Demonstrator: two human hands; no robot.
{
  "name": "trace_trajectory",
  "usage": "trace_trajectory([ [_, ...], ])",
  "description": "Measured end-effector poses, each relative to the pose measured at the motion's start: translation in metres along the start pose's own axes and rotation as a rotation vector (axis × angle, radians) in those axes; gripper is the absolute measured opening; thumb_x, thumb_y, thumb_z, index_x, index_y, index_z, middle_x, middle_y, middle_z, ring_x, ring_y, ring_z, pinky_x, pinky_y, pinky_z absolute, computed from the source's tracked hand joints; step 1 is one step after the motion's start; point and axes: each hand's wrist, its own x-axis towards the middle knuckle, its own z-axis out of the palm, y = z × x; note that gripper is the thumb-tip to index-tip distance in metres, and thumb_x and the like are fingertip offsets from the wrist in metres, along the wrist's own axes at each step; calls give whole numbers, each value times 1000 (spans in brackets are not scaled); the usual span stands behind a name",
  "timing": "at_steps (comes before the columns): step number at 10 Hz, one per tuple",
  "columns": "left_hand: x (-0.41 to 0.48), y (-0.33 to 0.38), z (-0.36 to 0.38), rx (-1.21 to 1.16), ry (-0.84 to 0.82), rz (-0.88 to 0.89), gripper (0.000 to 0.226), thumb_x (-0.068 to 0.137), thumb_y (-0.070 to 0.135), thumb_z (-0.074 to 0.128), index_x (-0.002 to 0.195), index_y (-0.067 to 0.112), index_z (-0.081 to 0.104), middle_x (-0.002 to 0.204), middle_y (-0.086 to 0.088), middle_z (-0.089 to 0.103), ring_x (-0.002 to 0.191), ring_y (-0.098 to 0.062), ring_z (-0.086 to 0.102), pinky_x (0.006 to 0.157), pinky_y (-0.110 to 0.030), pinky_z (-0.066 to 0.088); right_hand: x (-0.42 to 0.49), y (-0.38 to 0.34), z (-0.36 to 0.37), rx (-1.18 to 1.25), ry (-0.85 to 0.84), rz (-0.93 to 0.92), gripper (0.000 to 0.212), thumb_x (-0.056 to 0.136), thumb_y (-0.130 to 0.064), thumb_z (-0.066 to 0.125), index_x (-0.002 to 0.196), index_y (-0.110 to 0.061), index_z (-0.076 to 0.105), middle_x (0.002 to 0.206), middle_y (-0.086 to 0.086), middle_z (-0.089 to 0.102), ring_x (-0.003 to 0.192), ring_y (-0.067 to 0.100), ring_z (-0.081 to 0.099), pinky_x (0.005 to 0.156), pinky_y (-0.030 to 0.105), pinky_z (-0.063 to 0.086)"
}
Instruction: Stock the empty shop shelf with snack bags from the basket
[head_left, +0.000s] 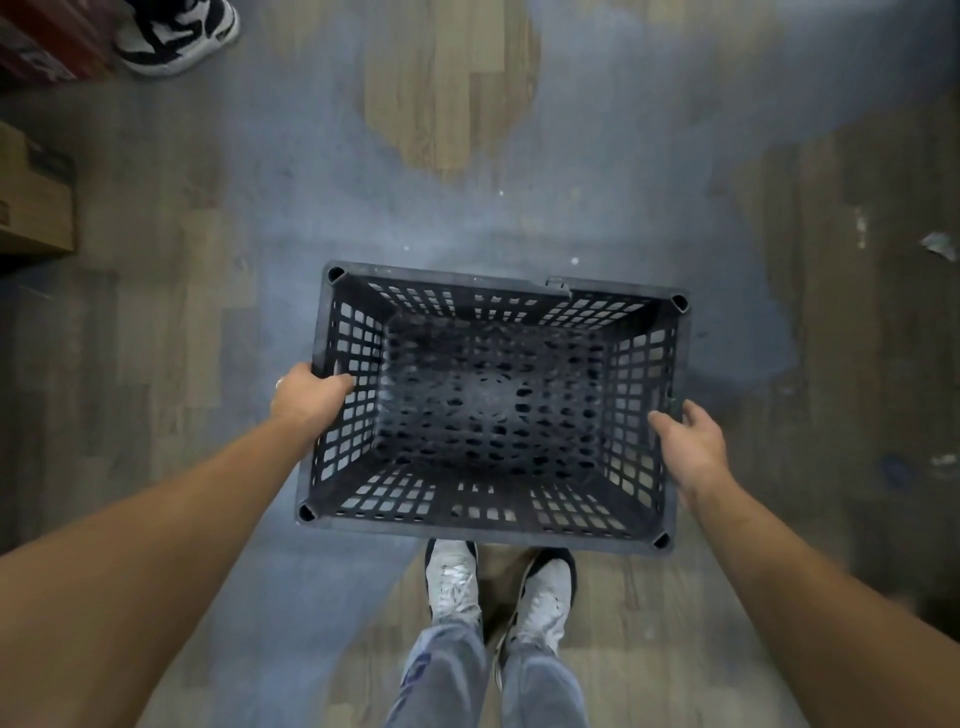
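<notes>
A black plastic lattice basket (647, 535) sits below me over the worn floor, and nothing lies inside it. My left hand (306, 397) grips the basket's left rim, thumb curled over the edge into the inside. My right hand (688, 441) is at the right rim with fingers relaxed and spread, thumb over the edge; whether it touches the rim is unclear. No snack bags and no shelf are in view.
My two feet in white shoes (452, 582) stand just behind the basket. Another person's black-and-white shoe (176, 31) is at the top left beside a dark red box (36, 41). A cardboard box (31, 202) stands at the left edge.
</notes>
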Motion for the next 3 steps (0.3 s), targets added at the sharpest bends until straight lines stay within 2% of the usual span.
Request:
trace_trajectory([
  [1,2,-2,3,-38,-53,-28,35,90,25,63,121,12,57,111,-8,66,99,-29,63,90,-42,52,1,4,4,-14,-42,14,44,102,-15,55,145,-7,48,134,5,59,115,23,56,92,31,40],
  [2,1,-4,5,-54,-100,-33,37,92,25,62,125,12,54,116,-10,64,100,-28,60,88,-41,49,2,10,8,-49,-70,6,37,101,-18,57,138,-14,55,132,4,64,110,23,61,96,34,47],
  [3,-13,2,5,-48,-103,25,46,95,23,60,136,8,47,121,-6,59,99,-25,56,86,-39,45,-7,8,9,-54,-42,-35,38,101,-17,57,139,-15,55,124,-3,62,106,20,59,94,33,46],
])
